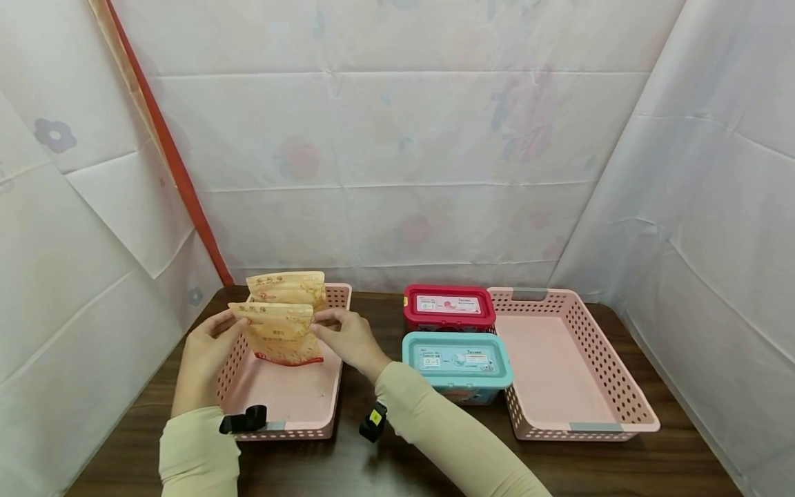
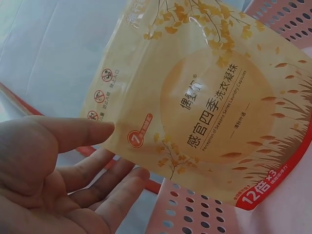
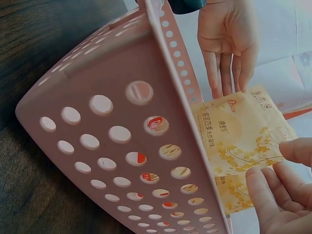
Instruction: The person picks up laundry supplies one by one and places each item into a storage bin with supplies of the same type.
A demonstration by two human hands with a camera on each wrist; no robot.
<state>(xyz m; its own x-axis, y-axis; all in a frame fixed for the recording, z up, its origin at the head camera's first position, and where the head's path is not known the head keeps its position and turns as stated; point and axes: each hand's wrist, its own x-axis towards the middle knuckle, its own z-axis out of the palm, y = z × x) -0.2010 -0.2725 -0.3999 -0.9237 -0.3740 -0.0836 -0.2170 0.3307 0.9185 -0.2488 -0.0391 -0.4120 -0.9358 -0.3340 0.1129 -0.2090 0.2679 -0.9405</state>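
Note:
Two yellow laundry capsule pouches stand one behind the other at the left pink basket [image 1: 298, 404]. The front pouch [image 1: 279, 335] has a red lower edge and leans slightly back over the basket floor. My left hand [image 1: 205, 355] pinches its upper left corner, thumb [image 2: 92, 131] on the printed face and fingers behind. My right hand [image 1: 350, 338] pinches the opposite upper corner between thumb and fingers. The rear pouch [image 1: 292, 284] shows above the front one, its lower part hidden. Through the basket's holes, the right wrist view shows parts of the front pouch [image 3: 234, 129].
Right of centre on the dark wooden table [image 1: 397, 462] stand a red lidded box [image 1: 448, 317] and a light-blue lidded box [image 1: 459, 379]. A second pink basket [image 1: 580, 428] stands beside them. White patterned sheets [image 1: 385, 138] enclose the back and sides.

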